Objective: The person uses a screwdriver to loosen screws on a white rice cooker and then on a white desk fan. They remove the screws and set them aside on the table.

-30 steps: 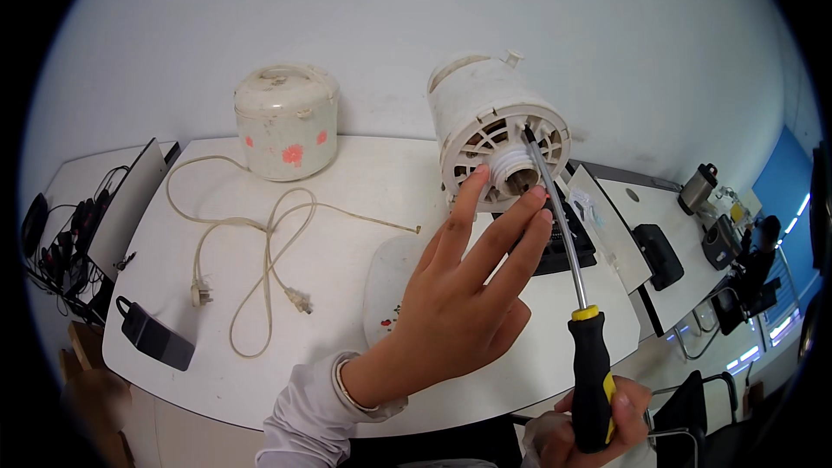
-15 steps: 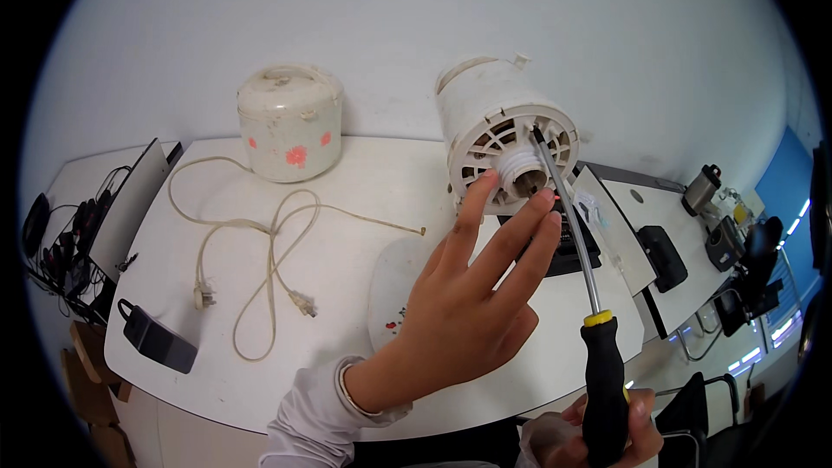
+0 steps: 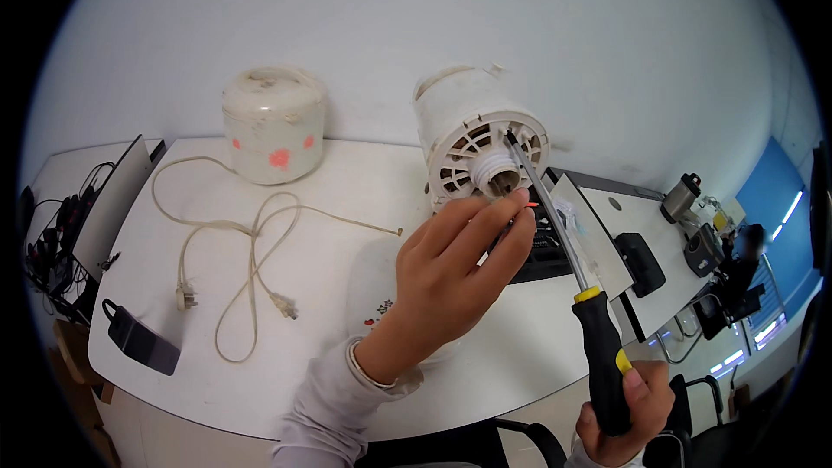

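Note:
A white cylindrical appliance (image 3: 459, 91) lies tilted on the table, its vented base and ribbed collar towards me. My right hand (image 3: 628, 407) grips a screwdriver (image 3: 598, 347) with a black and yellow handle. Its long steel shaft reaches up to the base, and the tip meets the upper vented part beside the collar. Just under the collar, my left hand (image 3: 459, 273) has its fingers bent and drawn together, fingertips by the lower rim. Its thumb and whatever the fingers hold are hidden. A small red-orange point (image 3: 531, 204) shows beside the fingertips.
A cream rice cooker (image 3: 274, 126) with pink flowers stands at the back left, its cord (image 3: 253, 234) looped over the table (image 3: 217, 399). A dark grey box (image 3: 143, 338) lies at the near left. Behind my left hand is a black tray (image 3: 546, 264).
My left fingers, spread over the base before, are now bent and closer together below the collar. The screwdriver tip stays at the base. The whole scene has shifted left in view.

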The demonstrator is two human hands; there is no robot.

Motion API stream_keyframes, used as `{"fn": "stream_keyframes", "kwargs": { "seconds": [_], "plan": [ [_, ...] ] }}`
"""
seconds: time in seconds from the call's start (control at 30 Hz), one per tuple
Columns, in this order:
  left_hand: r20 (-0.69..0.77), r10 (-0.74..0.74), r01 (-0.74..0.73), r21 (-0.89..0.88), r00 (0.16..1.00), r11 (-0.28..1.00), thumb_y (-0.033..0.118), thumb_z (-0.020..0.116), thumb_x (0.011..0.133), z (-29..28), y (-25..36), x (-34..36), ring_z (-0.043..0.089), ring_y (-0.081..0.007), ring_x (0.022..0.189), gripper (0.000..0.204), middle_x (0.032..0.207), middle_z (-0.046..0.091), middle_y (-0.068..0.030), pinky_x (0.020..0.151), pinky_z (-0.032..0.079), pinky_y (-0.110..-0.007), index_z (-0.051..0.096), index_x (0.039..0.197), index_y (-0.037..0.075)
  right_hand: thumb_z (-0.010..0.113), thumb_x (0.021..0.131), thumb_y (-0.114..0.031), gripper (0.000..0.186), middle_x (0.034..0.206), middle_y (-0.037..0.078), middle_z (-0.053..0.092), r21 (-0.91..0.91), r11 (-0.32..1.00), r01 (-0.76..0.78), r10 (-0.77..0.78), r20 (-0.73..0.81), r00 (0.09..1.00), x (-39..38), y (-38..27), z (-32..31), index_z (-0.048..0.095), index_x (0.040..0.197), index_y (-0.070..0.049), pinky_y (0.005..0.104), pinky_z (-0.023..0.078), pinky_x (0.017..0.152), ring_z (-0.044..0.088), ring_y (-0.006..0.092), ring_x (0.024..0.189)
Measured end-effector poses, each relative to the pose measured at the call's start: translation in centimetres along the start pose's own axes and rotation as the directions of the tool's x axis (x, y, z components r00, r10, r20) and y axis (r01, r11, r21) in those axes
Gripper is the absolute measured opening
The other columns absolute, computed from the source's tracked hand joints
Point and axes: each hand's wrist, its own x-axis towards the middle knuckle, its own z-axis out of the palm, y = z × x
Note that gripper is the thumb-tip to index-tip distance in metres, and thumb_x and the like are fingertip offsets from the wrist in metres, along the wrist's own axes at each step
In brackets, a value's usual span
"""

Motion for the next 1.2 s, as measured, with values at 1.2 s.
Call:
{"fn": "stream_keyframes", "kwargs": {
  "seconds": [1.2],
  "plan": [
    [-0.043,0.05,-0.052,-0.025,0.998,0.998,0.0,0.071,0.06,-0.2,-0.9,0.4,0.06,-0.0181,0.074,0.022,0.084,0.065,-0.0058,0.06,0.05,-0.026,0.064,0.081,0.001,0.065,0.077,-0.022,0.048,0.06,0.014,0.05,-0.069,0.993,0.094,-0.108,-0.24,0.965,0.5,-2.2,2.3,0.05,0.118,-0.003,0.0314,0.033,0.038,0.045,0.0236,0.044]
  ]
}}
